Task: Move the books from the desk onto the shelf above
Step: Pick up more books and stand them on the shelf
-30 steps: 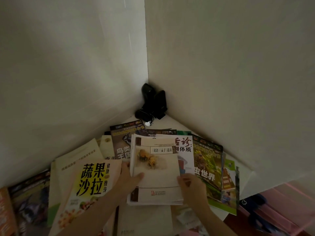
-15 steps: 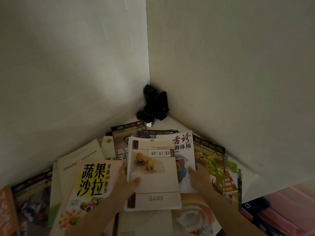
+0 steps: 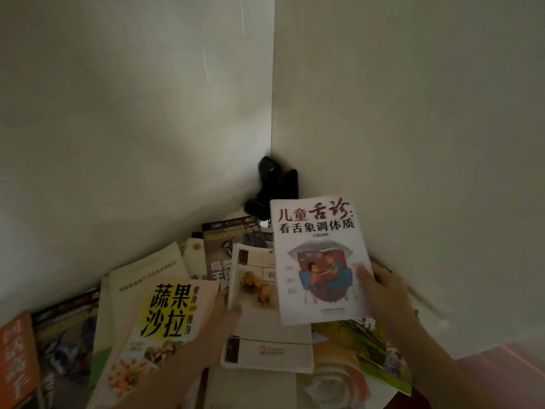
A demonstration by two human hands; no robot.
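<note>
Books (image 3: 165,308) are lying spread over the worktop (image 3: 380,391) while the white tongue-diagnosis book (image 3: 320,261), pinched by the right hand (image 3: 380,293), is being raised and the left hand (image 3: 224,317) is gripping the beige book (image 3: 259,335), which is best steadied.

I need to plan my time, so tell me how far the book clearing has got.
Done: nothing visible, since no shelf is in view. In hand: the right hand holds a white book with red lettering raised above the pile, while the left hand holds the edge of a cream book lying on the pile. Left: many books, including the yellow salad book, lie spread over the desk.
</note>
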